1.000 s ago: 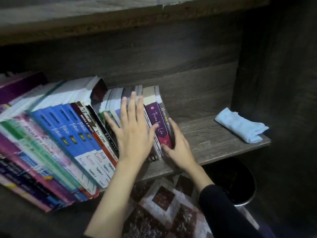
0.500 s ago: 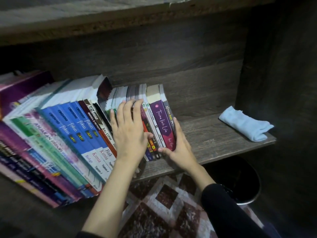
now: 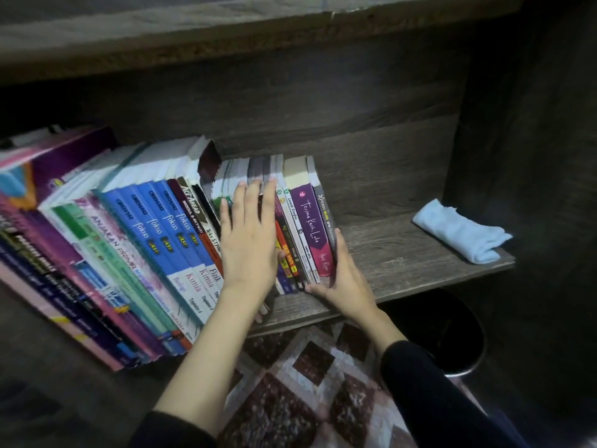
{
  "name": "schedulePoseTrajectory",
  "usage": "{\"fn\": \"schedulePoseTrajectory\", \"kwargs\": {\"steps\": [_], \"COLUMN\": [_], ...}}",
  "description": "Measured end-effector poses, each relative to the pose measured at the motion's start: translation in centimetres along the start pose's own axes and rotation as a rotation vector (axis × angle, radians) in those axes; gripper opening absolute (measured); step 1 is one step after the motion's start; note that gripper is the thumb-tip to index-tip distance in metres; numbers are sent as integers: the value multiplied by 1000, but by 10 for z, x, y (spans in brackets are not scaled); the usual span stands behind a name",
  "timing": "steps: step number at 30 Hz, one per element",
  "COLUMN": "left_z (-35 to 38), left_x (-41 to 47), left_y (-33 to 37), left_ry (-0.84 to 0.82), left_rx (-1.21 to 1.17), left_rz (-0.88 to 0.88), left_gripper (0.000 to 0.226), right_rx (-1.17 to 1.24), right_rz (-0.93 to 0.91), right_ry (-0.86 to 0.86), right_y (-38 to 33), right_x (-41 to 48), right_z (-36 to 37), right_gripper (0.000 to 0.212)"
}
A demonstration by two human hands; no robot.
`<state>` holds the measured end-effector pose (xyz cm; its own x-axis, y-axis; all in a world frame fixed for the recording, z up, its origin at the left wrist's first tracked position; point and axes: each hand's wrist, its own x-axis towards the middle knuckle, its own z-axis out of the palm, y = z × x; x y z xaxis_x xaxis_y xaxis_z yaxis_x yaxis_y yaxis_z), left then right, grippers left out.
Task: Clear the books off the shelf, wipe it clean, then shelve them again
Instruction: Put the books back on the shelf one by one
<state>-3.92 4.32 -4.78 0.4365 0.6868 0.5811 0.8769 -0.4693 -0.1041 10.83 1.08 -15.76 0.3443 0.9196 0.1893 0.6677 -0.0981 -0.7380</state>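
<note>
A row of books leans left on the dark wooden shelf [image 3: 397, 253]. Blue textbooks [image 3: 161, 227] stand in the middle of the row, and a purple paperback [image 3: 311, 227] sits near its right end beside a grey-spined book [image 3: 324, 215]. My left hand [image 3: 248, 240] lies flat with straight fingers on the spines of the small books. My right hand [image 3: 342, 282] presses its straight fingers against the outer cover of the grey-spined book, thumb at the books' bottom edge. A folded light blue cloth [image 3: 462, 232] lies at the shelf's right end.
An upper shelf board [image 3: 258, 37] overhangs the books. The dark side panel [image 3: 529, 156] closes the shelf on the right. Below the shelf stand a dark round bin [image 3: 452, 337] and a patterned brown-and-white floor mat [image 3: 310, 383].
The small books have been pushed left and more upright against the row. My left hand slid a little up the spines; my right hand stayed against the end book.
</note>
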Motion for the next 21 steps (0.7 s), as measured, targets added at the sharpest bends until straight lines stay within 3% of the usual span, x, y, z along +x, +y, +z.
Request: {"fn": "schedulePoseTrajectory", "kwargs": {"steps": [5, 11, 14, 21], "left_z": [3, 13, 7, -15], "left_x": [-6, -49, -57, -68], "left_y": [10, 35, 38, 44], "left_ry": [-40, -73, -216, -280], "left_rx": [-11, -10, -67, -191], "left_rz": [-48, 48, 25, -21], "left_gripper": [121, 90, 84, 71], "right_rx": [-67, 8, 69, 142], "right_rz": [5, -43, -26, 32], "right_ry": [40, -18, -34, 86], "right_y": [1, 1, 3, 4], "right_x": [-3, -8, -17, -47], "right_z": [2, -5, -18, -50], "right_gripper": [124, 121, 120, 94]}}
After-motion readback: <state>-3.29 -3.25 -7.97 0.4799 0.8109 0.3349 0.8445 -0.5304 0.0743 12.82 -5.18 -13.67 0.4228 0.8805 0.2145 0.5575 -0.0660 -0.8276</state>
